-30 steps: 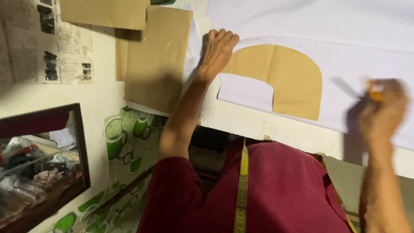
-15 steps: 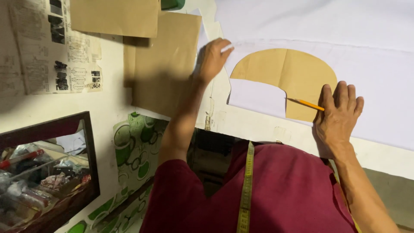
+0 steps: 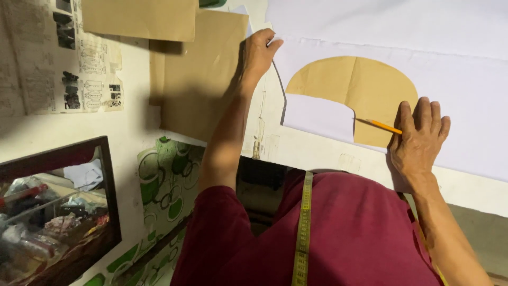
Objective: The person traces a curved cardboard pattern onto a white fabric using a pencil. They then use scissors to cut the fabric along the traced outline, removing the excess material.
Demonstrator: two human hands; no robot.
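Observation:
A brown paper pattern piece (image 3: 354, 87), rounded at the top, lies on white fabric (image 3: 423, 32) spread over the table. My right hand (image 3: 418, 140) rests flat on the pattern's lower right corner and holds a yellow pencil (image 3: 385, 126) whose tip points left across the paper. My left hand (image 3: 260, 50) reaches out to the fabric's left edge and pinches its corner between the fingers. A yellow tape measure (image 3: 302, 228) hangs down my dark red shirt.
Larger brown paper sheets (image 3: 206, 79) lie left of the fabric. Printed paper sheets (image 3: 69, 58) lie at the far left. A dark-framed glass case (image 3: 53, 212) with assorted items stands lower left, beside a green-patterned surface (image 3: 164, 185).
My right hand came down from the air and settled on the pattern with the pencil. My left hand slid from beside the pattern to the fabric's left corner and closed on it.

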